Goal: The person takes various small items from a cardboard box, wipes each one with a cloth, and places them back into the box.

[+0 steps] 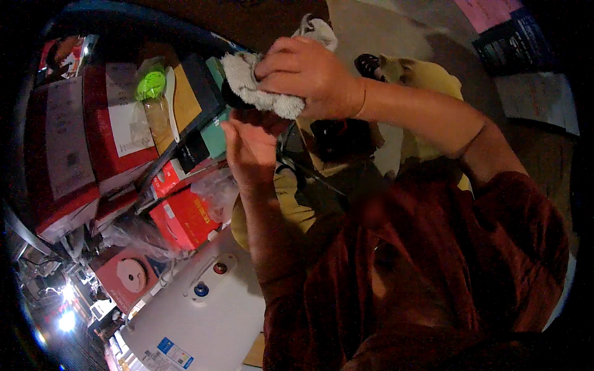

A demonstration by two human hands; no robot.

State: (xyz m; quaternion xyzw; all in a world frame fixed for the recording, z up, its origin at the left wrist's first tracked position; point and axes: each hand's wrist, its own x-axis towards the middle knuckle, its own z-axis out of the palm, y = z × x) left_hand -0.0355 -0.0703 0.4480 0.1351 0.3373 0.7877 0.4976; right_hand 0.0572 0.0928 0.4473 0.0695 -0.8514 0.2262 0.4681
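My right hand is pressed around a bunched white terry cloth, part of which sticks up past the knuckles. Just below the cloth is my left hand, palm turned upward and thumb apart. Its fingers fade into shadow under the cloth, so what they hold is unclear. A black object shows between the cloth and the left hand; its shape is mostly hidden. Beside the left thumb stands a teal box on a shelf.
Stacked maroon-and-grey cartons, a bright green bundle in clear plastic and a white plastic spoon lie leftward. Below are a red box and a white water heater. An open cardboard box holds dark items.
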